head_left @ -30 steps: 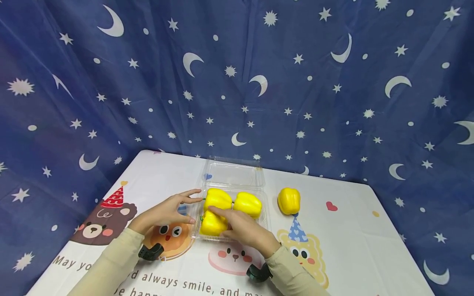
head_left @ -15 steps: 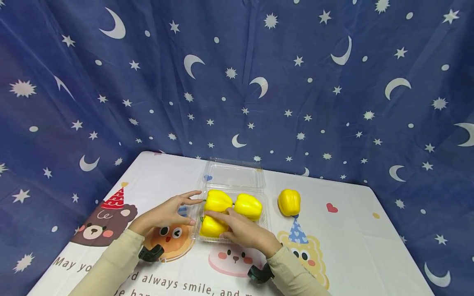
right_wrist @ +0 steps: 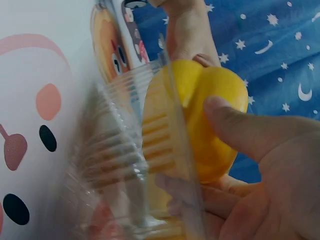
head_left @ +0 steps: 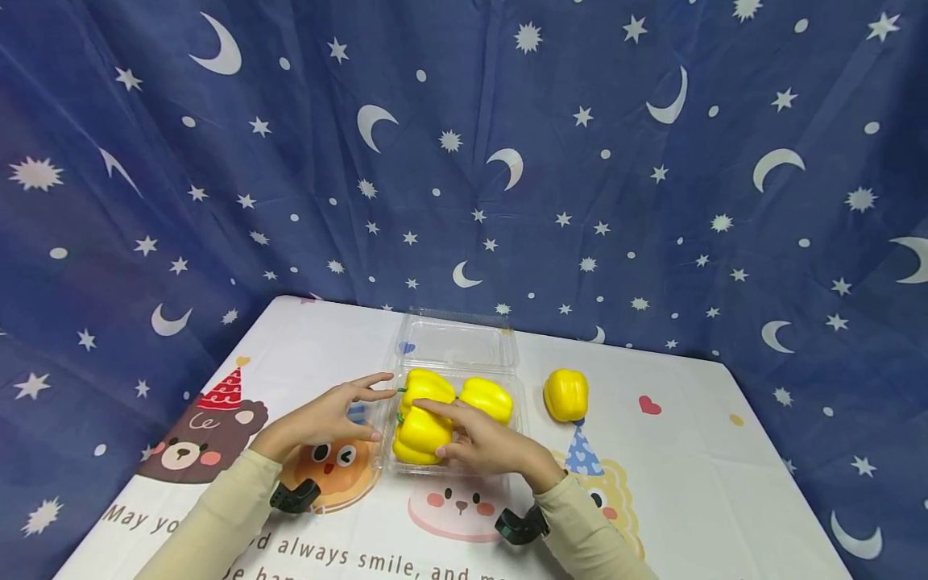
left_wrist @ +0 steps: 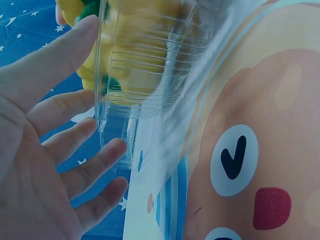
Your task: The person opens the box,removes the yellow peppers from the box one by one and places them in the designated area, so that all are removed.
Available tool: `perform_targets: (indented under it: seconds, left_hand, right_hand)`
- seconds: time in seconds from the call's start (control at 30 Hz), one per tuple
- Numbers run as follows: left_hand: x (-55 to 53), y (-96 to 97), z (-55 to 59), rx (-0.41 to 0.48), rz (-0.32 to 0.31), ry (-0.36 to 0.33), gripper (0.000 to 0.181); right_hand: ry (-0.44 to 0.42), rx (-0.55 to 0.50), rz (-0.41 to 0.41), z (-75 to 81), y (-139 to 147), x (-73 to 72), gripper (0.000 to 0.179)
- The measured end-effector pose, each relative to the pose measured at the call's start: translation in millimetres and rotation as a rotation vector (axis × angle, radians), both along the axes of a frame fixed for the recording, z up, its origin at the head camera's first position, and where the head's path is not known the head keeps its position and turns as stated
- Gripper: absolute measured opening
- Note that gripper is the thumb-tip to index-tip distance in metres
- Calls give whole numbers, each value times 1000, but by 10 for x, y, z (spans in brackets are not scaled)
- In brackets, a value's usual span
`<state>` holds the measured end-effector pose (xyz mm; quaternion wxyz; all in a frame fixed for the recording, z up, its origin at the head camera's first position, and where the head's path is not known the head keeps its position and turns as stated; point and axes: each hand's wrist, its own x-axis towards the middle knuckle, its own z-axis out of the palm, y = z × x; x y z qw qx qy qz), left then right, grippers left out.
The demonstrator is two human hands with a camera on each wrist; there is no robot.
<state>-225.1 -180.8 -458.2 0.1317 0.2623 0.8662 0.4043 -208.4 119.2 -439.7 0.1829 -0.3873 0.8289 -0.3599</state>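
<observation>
A clear plastic clamshell box (head_left: pixel 519 419) sits on the table with its lid (head_left: pixel 457 341) folded back. My right hand (head_left: pixel 489 439) holds a yellow bell pepper (head_left: pixel 423 437) at the box's near left; in the right wrist view the thumb presses on this pepper (right_wrist: pixel 215 82), with the other fingers partly seen through the box wall. Behind it in the box are a second bell pepper (head_left: pixel 429 385) at far left and a third (head_left: pixel 487 399) at far right, partly covered by the hand. My left hand (head_left: pixel 326 419) stays at the box's left rim with fingers spread, fingertips at the wall (left_wrist: pixel 145 65).
Right of the box, another yellow bell pepper (head_left: pixel 566 395) stands on the white printed tablecloth (head_left: pixel 681 467). A blue curtain (head_left: pixel 464 161) with moons and stars hangs behind the table.
My right hand has shifted slightly right, and the near-left bell pepper has moved a little right and up with it. The left hand has stayed at the rim.
</observation>
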Motion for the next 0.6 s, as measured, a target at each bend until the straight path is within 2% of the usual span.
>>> perform_targets:
  seconds: [0.13, 0.27, 0.6]
  left_hand:
    - [-3, -5, 2, -8, 4, 5, 63]
    - [-8, 0, -7, -1, 8, 6, 64]
    - [10, 20, -3, 8, 20, -13, 64]
  right_hand:
    - [-42, -52, 17, 17, 33, 7, 73]
    - [-31, -71, 19, 42, 69, 27, 71]
    - [7, -56, -69, 110, 198, 143, 72]
